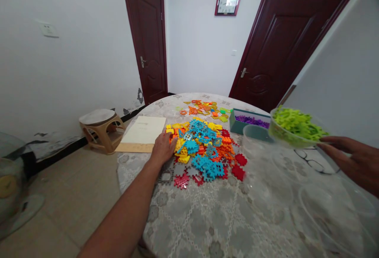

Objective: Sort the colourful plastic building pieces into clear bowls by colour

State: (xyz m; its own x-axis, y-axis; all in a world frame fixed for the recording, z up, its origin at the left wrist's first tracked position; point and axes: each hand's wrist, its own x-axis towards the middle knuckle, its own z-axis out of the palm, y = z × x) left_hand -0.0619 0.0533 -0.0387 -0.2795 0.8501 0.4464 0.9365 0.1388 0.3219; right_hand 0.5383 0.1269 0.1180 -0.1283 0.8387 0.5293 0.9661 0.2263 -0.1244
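Observation:
My left hand (pixel 162 147) rests on the left edge of a heap of coloured plastic building pieces (pixel 204 149) on the round table (pixel 225 218); its fingers curl down onto the yellow and orange pieces. My right hand (pixel 352 159) is raised at the right, fingers closed round the rim of a clear bowl of lime-green pieces (pixel 293 128), which hangs tilted above the table.
A teal box of purple pieces (pixel 250 120), a clear empty cup (pixel 256 139), eyeglasses (pixel 310 161), more clear bowls (pixel 334 214), a second small heap (pixel 205 110) and a booklet on a board (pixel 145 131) lie on the table. A stool (pixel 100 129) stands left; two dark doors behind.

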